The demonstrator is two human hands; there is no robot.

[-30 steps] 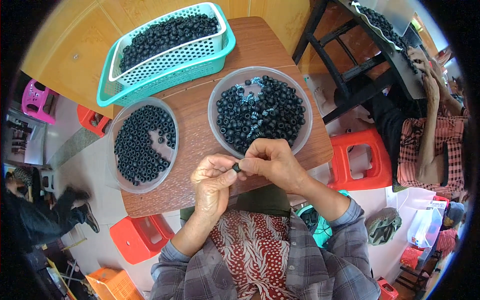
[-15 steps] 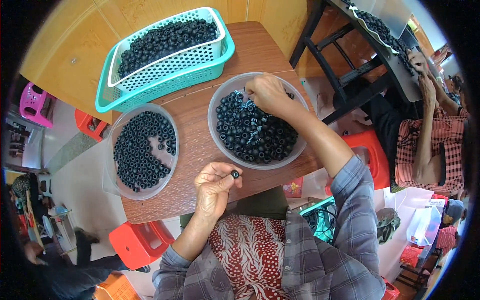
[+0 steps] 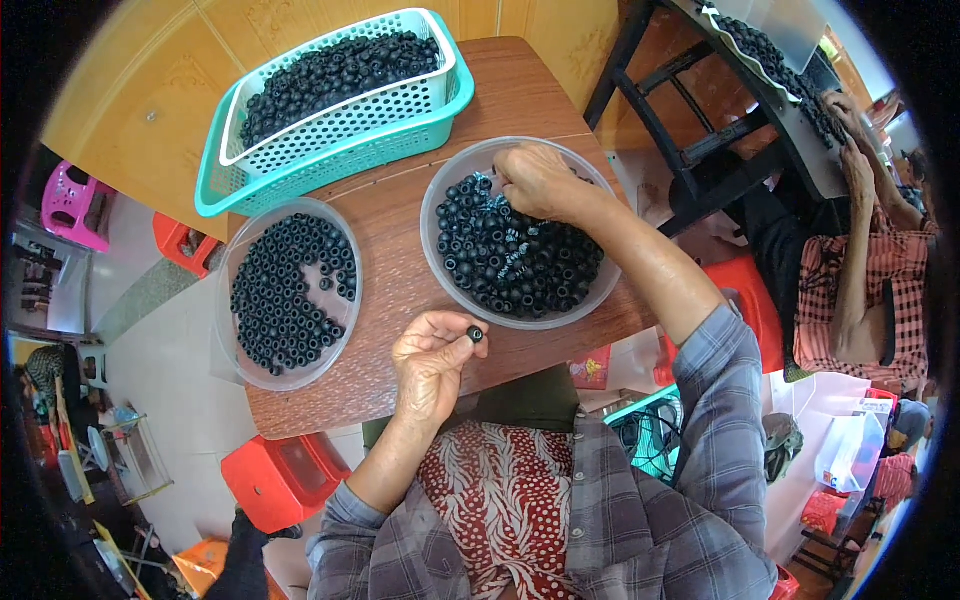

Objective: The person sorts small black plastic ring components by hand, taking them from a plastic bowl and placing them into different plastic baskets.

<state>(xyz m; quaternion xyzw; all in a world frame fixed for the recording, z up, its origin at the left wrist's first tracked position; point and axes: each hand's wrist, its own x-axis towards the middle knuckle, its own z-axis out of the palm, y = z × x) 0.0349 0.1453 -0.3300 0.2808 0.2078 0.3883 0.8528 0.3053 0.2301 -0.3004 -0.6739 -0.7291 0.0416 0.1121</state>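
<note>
My left hand point(image 3: 430, 372) is raised over the table's near edge. Between its thumb and finger it pinches a small round black part with a hole point(image 3: 475, 334). My right hand point(image 3: 543, 182) reaches into the far side of the round clear bowl point(image 3: 431, 262), its fingers bent together and pointing down; whatever they grip is hidden. Black parts of the same kind point(image 3: 480, 270) fill this bowl, and small shiny metal pieces point(image 3: 513, 255) lie in the middle of them. Further left, a second clear tub point(image 3: 352, 225) holds a layer of black ring-shaped parts point(image 3: 290, 290).
A white basket point(image 3: 340, 120) heaped with black parts sits inside a turquoise basket point(image 3: 464, 90) at the back of the brown wooden table point(image 3: 400, 225). Red stools point(image 3: 270, 485) stand beside it. At right, another person's hands point(image 3: 850, 125) work at a dark table.
My right hand has shifted slightly within the far side of the bowl. My left hand still pinches the black part, which is turned a little. The view has moved slightly.
</note>
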